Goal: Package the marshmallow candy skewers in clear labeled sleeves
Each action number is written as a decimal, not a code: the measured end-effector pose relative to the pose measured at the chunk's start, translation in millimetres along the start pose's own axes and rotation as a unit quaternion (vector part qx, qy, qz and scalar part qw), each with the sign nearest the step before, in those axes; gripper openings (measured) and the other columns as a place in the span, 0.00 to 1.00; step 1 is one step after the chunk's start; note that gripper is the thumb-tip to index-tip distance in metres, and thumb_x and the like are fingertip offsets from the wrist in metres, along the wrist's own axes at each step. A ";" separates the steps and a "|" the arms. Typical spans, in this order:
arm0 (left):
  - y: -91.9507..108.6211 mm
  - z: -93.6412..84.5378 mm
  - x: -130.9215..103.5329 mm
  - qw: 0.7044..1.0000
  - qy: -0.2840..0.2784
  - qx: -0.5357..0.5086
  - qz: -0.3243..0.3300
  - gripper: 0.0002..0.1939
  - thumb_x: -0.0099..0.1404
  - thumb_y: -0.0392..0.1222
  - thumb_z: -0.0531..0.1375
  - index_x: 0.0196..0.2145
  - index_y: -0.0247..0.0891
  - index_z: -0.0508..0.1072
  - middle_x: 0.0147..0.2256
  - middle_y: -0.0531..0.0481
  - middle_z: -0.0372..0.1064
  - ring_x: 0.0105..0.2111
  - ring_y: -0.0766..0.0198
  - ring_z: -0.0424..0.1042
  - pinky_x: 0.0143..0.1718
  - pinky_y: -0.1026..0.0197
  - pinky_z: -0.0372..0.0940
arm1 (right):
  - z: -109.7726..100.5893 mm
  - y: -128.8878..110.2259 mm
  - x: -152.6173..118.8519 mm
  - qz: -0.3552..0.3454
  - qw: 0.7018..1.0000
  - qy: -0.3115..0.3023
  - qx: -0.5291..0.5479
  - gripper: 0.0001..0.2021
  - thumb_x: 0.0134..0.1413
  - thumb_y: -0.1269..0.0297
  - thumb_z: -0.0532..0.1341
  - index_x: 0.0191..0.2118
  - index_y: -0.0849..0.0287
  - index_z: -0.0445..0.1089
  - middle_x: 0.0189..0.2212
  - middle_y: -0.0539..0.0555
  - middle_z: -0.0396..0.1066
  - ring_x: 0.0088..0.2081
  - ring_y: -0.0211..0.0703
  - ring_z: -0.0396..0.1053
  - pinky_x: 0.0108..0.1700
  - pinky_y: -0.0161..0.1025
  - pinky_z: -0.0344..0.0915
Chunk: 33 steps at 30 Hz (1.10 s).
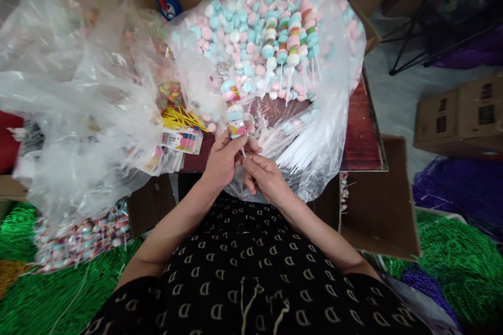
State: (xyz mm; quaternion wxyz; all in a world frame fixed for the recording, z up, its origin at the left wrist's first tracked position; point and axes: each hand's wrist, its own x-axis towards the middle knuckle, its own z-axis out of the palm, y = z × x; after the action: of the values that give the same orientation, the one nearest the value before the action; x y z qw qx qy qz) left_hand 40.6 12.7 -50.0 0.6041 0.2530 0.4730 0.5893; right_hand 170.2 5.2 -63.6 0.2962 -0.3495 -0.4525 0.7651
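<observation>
Between my hands is a candy skewer [234, 110] in a clear wrapper, with pastel marshmallows and coloured gummies on a white stick. My left hand [225, 155] is closed round its lower end, near a printed patch on the wrapper. With its fingers pinched, my right hand [262, 171] grips the white stick just below. Beyond them, several finished skewers [293, 42] lie on loose pink, blue and white marshmallows [239, 26] in a big clear plastic bag [338, 73]. A bundle of white sticks [302, 144] lies to the right of my hands.
Left of my hands are yellow twist ties [181, 119], printed cards [183, 140] and crumpled clear bags [78, 94]. An open cardboard box [379, 209] stands below the dark red table's [365, 136] right edge. Green shredded strands [456, 256] lie at the lower right, wrapped skewers [84, 238] lower left.
</observation>
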 end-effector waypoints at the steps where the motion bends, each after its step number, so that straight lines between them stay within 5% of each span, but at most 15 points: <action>1: 0.7 0.8 0.1 1.000 0.002 -0.004 -0.002 0.13 0.63 0.47 0.67 0.45 0.42 0.77 0.27 0.54 0.74 0.29 0.63 0.78 0.20 0.67 0.58 | 0.0 -1.0 0.5 0.006 1.000 -0.001 -0.015 0.21 0.65 0.41 0.60 0.36 0.55 0.72 0.13 0.41 0.64 0.13 0.32 0.56 0.18 0.31 0.54; 5: 2.0 -3.0 2.7 0.999 0.024 0.013 0.021 0.08 0.65 0.43 0.64 0.42 0.41 0.76 0.20 0.59 0.65 0.24 0.66 0.72 0.25 0.65 0.62 | -8.4 -13.5 -0.4 -0.050 0.983 0.024 -0.176 0.17 0.65 0.48 0.61 0.32 0.54 0.73 0.22 0.48 0.74 0.21 0.38 0.69 0.27 0.36 0.66; 10: -4.2 -17.9 8.1 0.985 0.064 0.148 0.060 0.06 0.66 0.41 0.64 0.41 0.42 0.77 0.19 0.60 0.64 0.21 0.68 0.67 0.28 0.64 0.63 | -20.2 -35.7 3.7 -0.226 0.891 0.198 -0.340 0.09 0.66 0.59 0.60 0.44 0.52 0.77 0.39 0.53 0.79 0.35 0.42 0.74 0.39 0.42 0.71; 14: -9.9 -18.5 6.7 0.982 0.037 0.182 0.035 0.09 0.65 0.39 0.65 0.44 0.43 0.78 0.22 0.59 0.68 0.21 0.68 0.67 0.25 0.65 0.60 | -17.0 -37.8 21.3 -0.278 0.859 0.180 -0.390 0.07 0.64 0.60 0.62 0.44 0.54 0.76 0.39 0.54 0.78 0.37 0.42 0.73 0.39 0.40 0.70; 23: -15.1 -9.0 5.4 0.996 -0.009 0.092 0.014 0.09 0.65 0.41 0.62 0.43 0.44 0.78 0.18 0.61 0.59 0.16 0.70 0.59 0.20 0.64 0.58 | -17.6 -23.5 39.2 -0.260 0.837 0.230 -0.423 0.06 0.63 0.64 0.60 0.39 0.54 0.74 0.35 0.53 0.78 0.33 0.41 0.72 0.40 0.40 0.69; 33: -17.4 -5.2 6.3 0.997 0.036 0.070 0.002 0.08 0.66 0.48 0.64 0.34 0.42 0.74 0.16 0.62 0.55 0.14 0.71 0.55 0.17 0.65 0.56 | -19.7 -16.5 49.5 -0.236 0.822 0.225 -0.467 0.06 0.58 0.68 0.57 0.31 0.54 0.71 0.28 0.51 0.75 0.31 0.41 0.71 0.36 0.38 0.66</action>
State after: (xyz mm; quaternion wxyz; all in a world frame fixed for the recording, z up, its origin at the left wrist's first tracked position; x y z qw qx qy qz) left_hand 43.4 14.2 -69.0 0.5667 0.2741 0.5339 0.5645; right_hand 159.6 59.7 -68.8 0.3625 -0.4910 -0.7450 0.2692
